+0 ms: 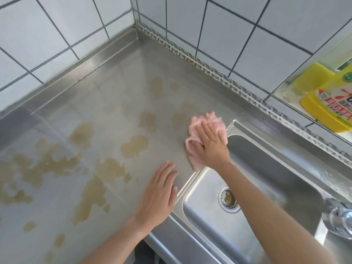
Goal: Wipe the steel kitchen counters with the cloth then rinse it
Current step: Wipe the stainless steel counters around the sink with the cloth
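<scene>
A crumpled pink cloth (198, 122) lies on the steel counter (118, 103), right beside the sink's left rim. My right hand (211, 145) lies flat on top of the cloth with straight fingers, pressing it down. My left hand (159, 195) rests palm down on the bare counter nearer to me, fingers straight, holding nothing. Several brownish stains (133, 145) are spread over the counter, from the middle to the left edge.
A steel sink (266, 168) with a drain (228, 199) sits to the right of the counter. A chrome tap (339, 218) stands at its near right. Yellow detergent bottles (323, 103) stand on a ledge at the far right. White tiled walls close the corner.
</scene>
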